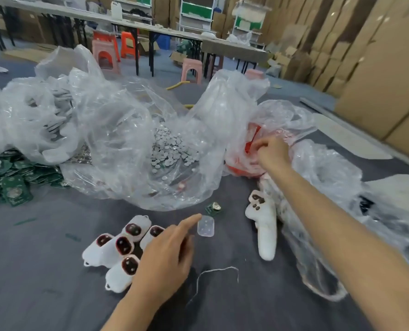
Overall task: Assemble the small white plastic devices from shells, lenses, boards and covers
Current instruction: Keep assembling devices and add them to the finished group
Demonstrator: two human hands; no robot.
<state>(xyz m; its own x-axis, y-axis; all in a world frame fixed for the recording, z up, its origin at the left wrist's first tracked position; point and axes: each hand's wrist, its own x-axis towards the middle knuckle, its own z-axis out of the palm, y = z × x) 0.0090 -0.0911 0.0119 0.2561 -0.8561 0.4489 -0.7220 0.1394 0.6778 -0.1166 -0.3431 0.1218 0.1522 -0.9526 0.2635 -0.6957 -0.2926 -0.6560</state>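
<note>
The left hand point(167, 254) hovers low over the grey cloth table point(43, 271), its index finger stretched out straight and the other fingers loosely curled, holding nothing. The fingertip reaches the upper left corner of a small clear cover point(205, 226) that lies flat on the cloth. Just beyond the cover lies a single green board point(214, 208) with a round metal part on it. Under and left of the hand sits a cluster of white devices point(124, 247), their dark windows facing up. The right hand point(271, 152) reaches into a red bag point(241, 163), fingers bent. Whether they pinch anything I cannot tell, as the plastic blurs the view. Two white shells point(263, 223) lie near the right forearm. A clear bag of small round lenses point(172, 149) stands open in the middle, and a heap of green boards point(10, 177) lies at far left. A loose thread point(213, 273) curls on the cloth.
</note>
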